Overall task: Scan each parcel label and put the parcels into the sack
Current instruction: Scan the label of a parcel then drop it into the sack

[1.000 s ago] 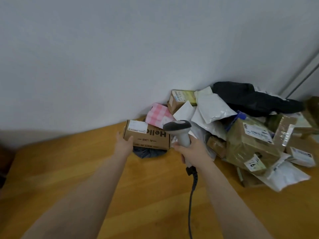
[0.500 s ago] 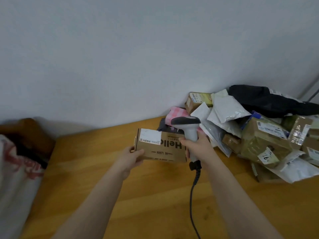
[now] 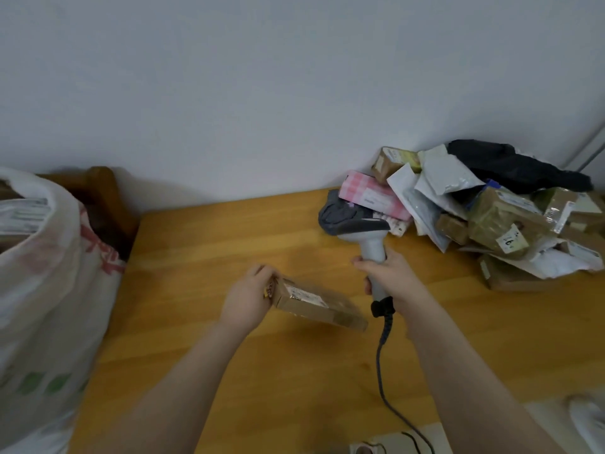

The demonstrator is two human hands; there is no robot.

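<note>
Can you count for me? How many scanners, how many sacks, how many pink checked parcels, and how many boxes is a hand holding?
scanner: 1
sack: 1
pink checked parcel: 1
cardboard box held in the left hand: 1
Total: 4

- Single head cam, riding above the bench (image 3: 229, 244), looking forward and down.
- Wide lens: wall (image 3: 262, 77) is filling the upper half, bench the lower.
- Sitting close: both forearms are running up from the bottom edge, left hand (image 3: 248, 299) and right hand (image 3: 393, 280) landing near centre.
- Frame is cutting off the sack (image 3: 42, 290) at the left edge and the parcel pile (image 3: 491, 217) at the right.
</note>
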